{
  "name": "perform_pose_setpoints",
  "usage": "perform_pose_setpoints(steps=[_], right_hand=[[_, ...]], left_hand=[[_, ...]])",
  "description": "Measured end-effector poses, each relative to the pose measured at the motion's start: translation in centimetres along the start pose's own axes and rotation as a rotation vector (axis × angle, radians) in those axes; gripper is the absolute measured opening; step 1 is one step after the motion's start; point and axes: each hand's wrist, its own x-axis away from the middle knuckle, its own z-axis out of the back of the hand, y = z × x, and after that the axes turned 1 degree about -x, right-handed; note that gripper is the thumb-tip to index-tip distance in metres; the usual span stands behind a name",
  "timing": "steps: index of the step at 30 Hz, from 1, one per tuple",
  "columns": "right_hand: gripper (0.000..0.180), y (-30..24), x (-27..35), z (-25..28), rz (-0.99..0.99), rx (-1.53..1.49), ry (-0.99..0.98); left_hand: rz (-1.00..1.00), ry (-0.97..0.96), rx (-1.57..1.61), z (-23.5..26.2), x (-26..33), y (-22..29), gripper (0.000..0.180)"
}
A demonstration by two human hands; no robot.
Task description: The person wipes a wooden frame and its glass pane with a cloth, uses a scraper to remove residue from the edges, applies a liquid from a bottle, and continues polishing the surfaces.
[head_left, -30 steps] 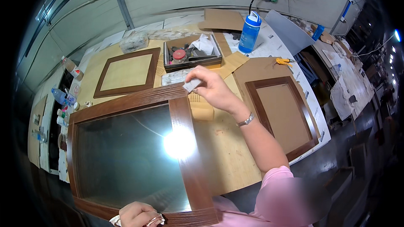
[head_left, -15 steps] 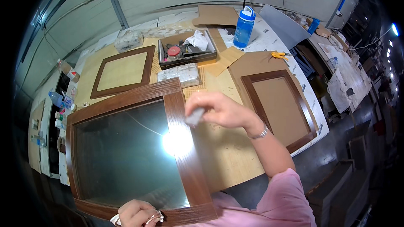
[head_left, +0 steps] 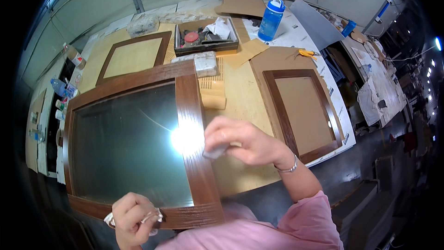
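Note:
A brown wood-framed glass panel (head_left: 206, 187) lies tilted in front of me, a bright glare on its right side. My right hand (head_left: 247, 141) is closed on a small light grey pad (head_left: 214, 152), pressed to the outer edge of the right-hand rail; whether it is sandpaper or folded cloth I cannot make out. Down at the near rail, my left hand (head_left: 133, 215) is closed around a crumpled white cloth (head_left: 109, 220), its ends poking out on both sides. That hand rests against the frame near its lower left part.
Two smaller brown frames lie on the bench, one far left (head_left: 106, 60) and one at right (head_left: 284, 115) on cardboard. Behind the panel are a wrapped block (head_left: 206, 65), a box of odds and ends (head_left: 208, 47), a blue bottle (head_left: 270, 22) and yellow-handled pliers (head_left: 306, 53).
My right hand has slid nearer along the right rail with the grey pad. My left hand, still gripping the cloth, shows more fully. The whole view has shifted slightly.

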Motion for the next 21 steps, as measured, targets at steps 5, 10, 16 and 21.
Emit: perform_pose_setpoints(steps=[5, 10, 16, 21], right_hand=[[0.035, -3.0, 3.2, -3.0, 0.043, -0.003, -0.095], [0.043, -6.1, 6.9, -5.9, 0.027, 0.023, -0.096], [0.044, -9.3, 9.0, -8.0, -0.062, 0.065, 0.155], [0.038, -9.2, 8.0, -12.5, 0.068, 0.008, 0.59]], left_hand=[[0.007, 0.07, -0.03, -0.5, 0.0, 0.7, 0.011], [-0.047, 0.076, -0.085, -0.6, 0.4, 1.1, 0.011], [-0.105, 0.068, -0.121, -0.5, 0.5, 1.1, 0.013], [-0.05, 0.026, 0.046, 0.6, 0.1, 0.6, 0.012]])
